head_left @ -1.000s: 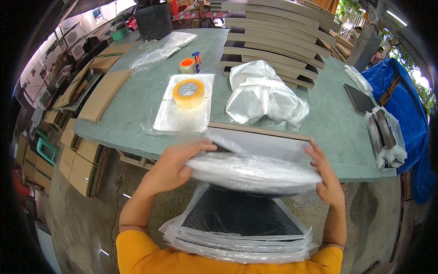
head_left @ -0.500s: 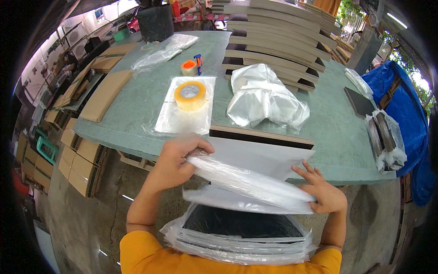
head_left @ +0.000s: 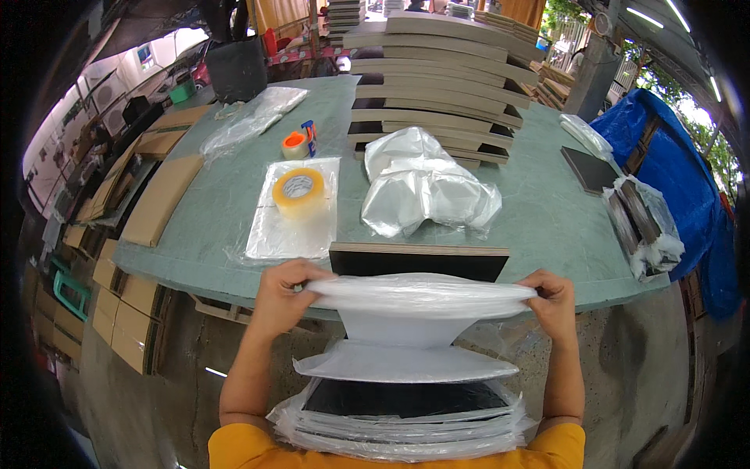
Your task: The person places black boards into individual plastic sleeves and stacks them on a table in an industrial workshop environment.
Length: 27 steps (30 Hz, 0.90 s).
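A gathered strip of clear plastic film (head_left: 422, 295) stretches level between my hands at the table's near edge. My left hand (head_left: 283, 295) pinches one end and my right hand (head_left: 553, 303) pinches the other. Just beyond the film stands a black board (head_left: 418, 263) with a pale layered edge, its lower part hidden by the film. Below the film hangs a smooth white sheet (head_left: 406, 327), spreading into a wider white flap (head_left: 406, 364). Closest to my body is a stack of dark panels in clear plastic (head_left: 402, 426).
On the green table (head_left: 539, 234) lie a crumpled silvery plastic bundle (head_left: 430, 187), a large tape roll (head_left: 298, 194) on flat plastic packets (head_left: 266, 234) and a tape dispenser (head_left: 297, 144). Stacked boards (head_left: 437, 86) rise behind. Wrapped pieces (head_left: 642, 227) sit at right, cardboard (head_left: 162, 199) at left.
The film strip has gone from slanted to level and is pulled out straight. My right hand's fingers, spread before, now pinch its right end. The whole view has shifted slightly.
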Motion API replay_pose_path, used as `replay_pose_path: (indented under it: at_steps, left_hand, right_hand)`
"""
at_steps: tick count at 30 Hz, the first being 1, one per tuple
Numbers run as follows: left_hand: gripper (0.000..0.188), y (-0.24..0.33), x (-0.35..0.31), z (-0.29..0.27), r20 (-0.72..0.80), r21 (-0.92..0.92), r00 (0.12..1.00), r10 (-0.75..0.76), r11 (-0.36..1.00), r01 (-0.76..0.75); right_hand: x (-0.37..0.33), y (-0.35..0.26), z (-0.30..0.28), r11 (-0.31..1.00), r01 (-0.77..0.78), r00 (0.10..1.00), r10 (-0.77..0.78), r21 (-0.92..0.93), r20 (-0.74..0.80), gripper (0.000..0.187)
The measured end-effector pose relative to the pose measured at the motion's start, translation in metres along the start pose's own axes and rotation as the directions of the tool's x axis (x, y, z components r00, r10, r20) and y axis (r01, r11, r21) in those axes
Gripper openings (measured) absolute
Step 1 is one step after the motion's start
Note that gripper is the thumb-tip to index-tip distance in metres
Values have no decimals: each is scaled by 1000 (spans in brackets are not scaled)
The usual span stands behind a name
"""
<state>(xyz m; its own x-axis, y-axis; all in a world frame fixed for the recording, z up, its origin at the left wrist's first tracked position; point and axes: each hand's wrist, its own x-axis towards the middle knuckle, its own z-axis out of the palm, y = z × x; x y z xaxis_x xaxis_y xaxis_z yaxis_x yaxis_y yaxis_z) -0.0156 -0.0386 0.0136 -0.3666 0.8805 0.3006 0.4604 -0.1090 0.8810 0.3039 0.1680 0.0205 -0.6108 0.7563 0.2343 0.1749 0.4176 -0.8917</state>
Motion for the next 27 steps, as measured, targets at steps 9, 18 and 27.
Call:
replay_pose_path:
  at_steps: [9,18,27]
  left_hand:
    - [23,-169,-66,50,591,-646,669,-451,233,727]
    - [16,-170,-101,60,291,-246,676,-677,630,737]
    - [24,-158,-67,55,557,-55,602,-572,698,714]
  right_hand:
    - [-58,203,59,387,-797,595,372,464,712,18]
    - [-101,338,149,768,-617,778,628,-174,15,10]
    - [-79,227,92,825,-565,772,536,-15,341,15]
